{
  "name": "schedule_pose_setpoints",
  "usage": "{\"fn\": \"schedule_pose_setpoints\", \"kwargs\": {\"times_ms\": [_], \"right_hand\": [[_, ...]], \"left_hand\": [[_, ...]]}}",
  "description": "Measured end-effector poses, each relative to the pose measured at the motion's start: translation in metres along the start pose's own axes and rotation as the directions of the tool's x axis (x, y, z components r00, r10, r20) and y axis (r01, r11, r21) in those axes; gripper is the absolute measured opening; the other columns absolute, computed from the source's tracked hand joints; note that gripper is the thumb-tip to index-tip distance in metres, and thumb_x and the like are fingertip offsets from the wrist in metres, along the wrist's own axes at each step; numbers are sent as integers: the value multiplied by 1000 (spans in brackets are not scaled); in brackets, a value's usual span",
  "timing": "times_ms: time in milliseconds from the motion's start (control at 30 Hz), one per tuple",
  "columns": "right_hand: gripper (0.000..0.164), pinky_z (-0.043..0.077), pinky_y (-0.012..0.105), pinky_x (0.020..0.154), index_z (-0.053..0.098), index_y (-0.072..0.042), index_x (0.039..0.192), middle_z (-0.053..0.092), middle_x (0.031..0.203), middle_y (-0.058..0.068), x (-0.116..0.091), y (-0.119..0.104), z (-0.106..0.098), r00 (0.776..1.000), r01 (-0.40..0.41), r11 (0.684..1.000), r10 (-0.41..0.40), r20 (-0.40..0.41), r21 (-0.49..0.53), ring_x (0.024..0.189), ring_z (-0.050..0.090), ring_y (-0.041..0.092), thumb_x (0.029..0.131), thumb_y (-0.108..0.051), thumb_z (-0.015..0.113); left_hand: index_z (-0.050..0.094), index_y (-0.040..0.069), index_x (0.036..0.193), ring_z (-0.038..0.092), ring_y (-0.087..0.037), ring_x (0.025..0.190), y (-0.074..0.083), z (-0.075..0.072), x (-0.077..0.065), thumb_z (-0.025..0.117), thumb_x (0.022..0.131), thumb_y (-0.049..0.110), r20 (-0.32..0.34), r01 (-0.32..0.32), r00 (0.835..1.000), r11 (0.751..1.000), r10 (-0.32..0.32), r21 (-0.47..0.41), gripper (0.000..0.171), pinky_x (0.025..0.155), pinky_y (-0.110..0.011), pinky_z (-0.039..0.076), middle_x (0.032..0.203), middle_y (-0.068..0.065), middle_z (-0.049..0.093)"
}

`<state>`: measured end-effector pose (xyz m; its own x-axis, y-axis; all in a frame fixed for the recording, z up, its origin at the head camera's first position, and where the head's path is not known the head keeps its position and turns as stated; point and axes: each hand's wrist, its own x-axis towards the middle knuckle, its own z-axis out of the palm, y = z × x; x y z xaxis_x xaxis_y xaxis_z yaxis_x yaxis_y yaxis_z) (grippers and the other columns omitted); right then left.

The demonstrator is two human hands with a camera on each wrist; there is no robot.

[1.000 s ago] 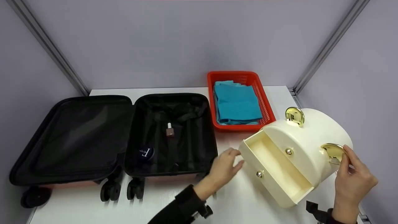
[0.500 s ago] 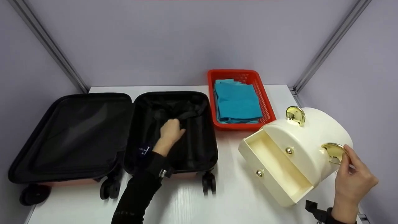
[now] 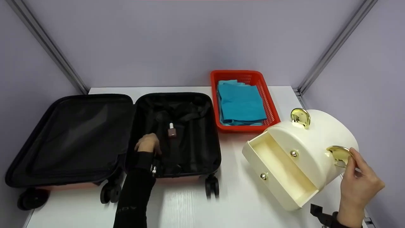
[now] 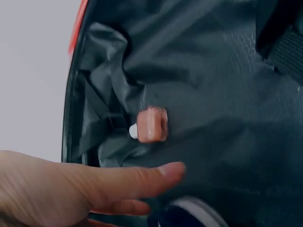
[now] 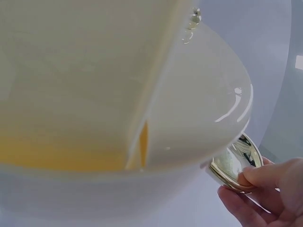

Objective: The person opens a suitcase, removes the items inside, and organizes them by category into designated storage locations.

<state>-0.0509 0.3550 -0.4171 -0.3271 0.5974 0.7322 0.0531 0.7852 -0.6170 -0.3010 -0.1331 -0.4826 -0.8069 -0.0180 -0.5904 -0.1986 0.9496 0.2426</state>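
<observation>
Low inside the open black-lined suitcase half (image 3: pixel 197 152), my left hand (image 3: pixel 148 142) hovers at the left side. Its thumb is straight in the left wrist view, with a dark blue round lidded jar (image 4: pixel 196 213) partly visible just beyond the fingers; the head view hides the jar behind the hand. A nail polish bottle (image 3: pixel 171 131), pinkish-brown with a white cap, lies apart from this hand on the lining. My right hand (image 3: pixel 360 177) pinches a gold disc-shaped ear (image 3: pixel 340 155) on the cream rounded drawer box (image 3: pixel 329 133), whose lower drawer (image 3: pixel 281 171) is pulled out.
A red basket (image 3: pixel 272 109) with folded blue cloths (image 3: pixel 242 103) stands behind the drawer box. The other suitcase half (image 3: pixel 72 136) lies flat at the left. Walls bound the white table (image 3: pixel 186 202) at the back and sides.
My left hand went from beside the drawer to the nail polish bottle, then back toward the near left of the suitcase, leaving the bottle there. The right hand stays on the gold ear.
</observation>
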Motion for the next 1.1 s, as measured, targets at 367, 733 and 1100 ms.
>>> {"fn": "schedule_pose_setpoints", "kwargs": {"times_ms": [367, 733, 1100], "right_hand": [[19, 37, 1, 59, 68, -10, 99, 65, 92, 9, -2, -4, -2, 999, 35, 999, -35, 24, -11, 75, 51, -18, 83, -7, 59], [19, 37, 1, 60, 68, -9, 99, 65, 91, 9, -1, -2, -3, 999, 37, 999, -37, 15, -22, 75, 50, -19, 83, -8, 59], [18, 36, 0, 58, 69, -9, 97, 66, 89, 10, 0, -2, -1, 1000, 18, 999, -18, 3, -26, 70, 48, -21, 82, -6, 60]], "left_hand": [[53, -12, 110, 51, -44, 95, -12, -2, -1, 78, 62, 4, 1, -26, 1000, 1000, 26, 17, 57, 72, -53, 44, 117, -34, 45], [56, -8, 106, 54, -36, 93, 25, -19, -23, 74, 64, 14, -157, -119, 979, 990, 129, 73, 50, 71, -43, 47, 109, -29, 52], [48, -8, 118, 46, -42, 105, 113, -15, -81, 79, 65, 23, -432, -357, 829, 931, 355, 79, 69, 80, -45, 44, 123, -31, 39]]}}
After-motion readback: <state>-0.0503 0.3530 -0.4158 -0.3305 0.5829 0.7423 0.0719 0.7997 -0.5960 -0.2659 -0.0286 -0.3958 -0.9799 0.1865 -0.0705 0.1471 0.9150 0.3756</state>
